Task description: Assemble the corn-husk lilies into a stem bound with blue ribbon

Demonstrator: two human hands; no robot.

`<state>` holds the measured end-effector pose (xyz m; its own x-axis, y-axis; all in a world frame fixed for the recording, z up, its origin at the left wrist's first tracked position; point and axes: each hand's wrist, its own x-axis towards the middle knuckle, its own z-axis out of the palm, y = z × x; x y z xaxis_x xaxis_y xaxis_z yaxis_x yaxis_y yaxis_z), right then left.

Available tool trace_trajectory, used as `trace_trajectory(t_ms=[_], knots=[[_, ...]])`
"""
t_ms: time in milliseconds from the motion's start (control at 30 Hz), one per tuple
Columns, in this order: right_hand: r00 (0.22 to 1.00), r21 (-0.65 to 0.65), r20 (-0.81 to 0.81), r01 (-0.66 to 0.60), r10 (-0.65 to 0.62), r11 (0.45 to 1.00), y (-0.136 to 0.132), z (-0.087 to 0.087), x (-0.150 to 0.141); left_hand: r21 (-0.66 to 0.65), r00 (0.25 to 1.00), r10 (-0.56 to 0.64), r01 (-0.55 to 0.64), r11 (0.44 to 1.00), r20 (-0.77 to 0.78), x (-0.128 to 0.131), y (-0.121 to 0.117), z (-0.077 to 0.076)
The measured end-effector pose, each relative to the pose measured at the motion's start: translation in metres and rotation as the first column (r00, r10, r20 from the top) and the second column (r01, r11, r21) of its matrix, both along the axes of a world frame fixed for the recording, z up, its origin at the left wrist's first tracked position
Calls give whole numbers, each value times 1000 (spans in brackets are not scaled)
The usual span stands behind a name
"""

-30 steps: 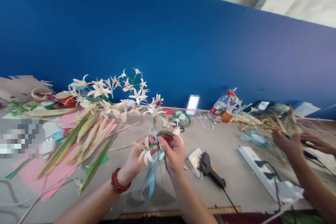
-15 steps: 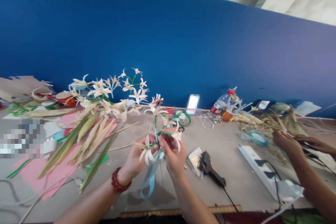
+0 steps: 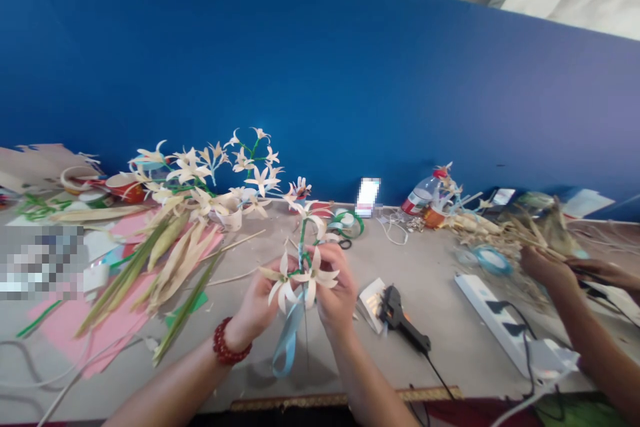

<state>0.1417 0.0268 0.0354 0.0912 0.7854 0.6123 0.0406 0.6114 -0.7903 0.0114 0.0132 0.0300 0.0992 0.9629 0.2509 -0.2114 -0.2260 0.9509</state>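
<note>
Both hands hold one upright spray of white artificial flowers (image 3: 315,275) low over the table's middle. My left hand (image 3: 256,300), with a red bead bracelet at the wrist, is closed around the stem from the left, its fingertips hidden behind a bloom. From the right, my right hand (image 3: 341,293) is closed by another bloom, its fingertips also partly covered. Green and light blue wrapping covers the stem (image 3: 301,247), and a loop of light blue tape (image 3: 285,350) hangs beneath. A thin bare wire (image 3: 307,333) points down from the spray.
A black glue gun (image 3: 404,323) lies right of my hands, near a white power strip (image 3: 493,313). Finished flowers (image 3: 190,167) stand at the back left above dried husks (image 3: 173,267) and pink paper (image 3: 70,340). At far right are another person's hands (image 3: 547,273).
The right-hand bloom has swung down and toward me, now facing the camera beside the left one. My right hand's fingers have moved off the stem's front to behind that bloom.
</note>
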Motion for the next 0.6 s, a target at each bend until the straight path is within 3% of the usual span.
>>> trace_trajectory(t_ms=[333, 600], knots=[[1000, -62, -4, -2, 1, 998, 3, -4, 2, 11, 996, -71, 71, 997, -50, -1, -1, 3], [1000, -149, -24, -3, -1, 989, 4, -6, 2, -16, 999, -36, 36, 999, -1, 0, -1, 0]])
